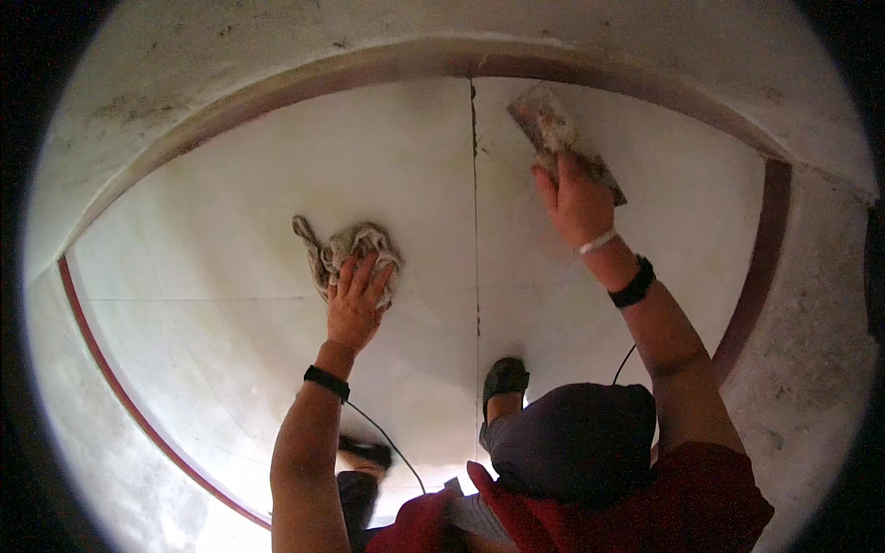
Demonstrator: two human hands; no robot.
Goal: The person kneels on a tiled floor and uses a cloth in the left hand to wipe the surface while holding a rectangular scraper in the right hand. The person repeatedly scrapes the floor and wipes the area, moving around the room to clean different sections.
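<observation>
A crumpled grey cloth (363, 238) lies on the white floor (207, 228), one twisted end trailing to its upper left. My left hand (354, 304) is pressed flat over it with the fingers slightly spread. Farther forward and to the right, my right hand (579, 200) grips a flat rectangular tool, which looks like a plastering trowel (543, 114). Its plate is smeared with pale and brownish residue and slants across the floor near the far edge; its handle is hidden by my hand.
A dark seam (475, 207) with chipped edges divides the floor between my hands. Reddish-brown skirting (387, 61) borders the floor below stained walls (442, 17). My shoe (505, 380) stands beside the seam, with another dark shoe (366, 449) at lower left. A thin black cable (390, 442) hangs near my left forearm.
</observation>
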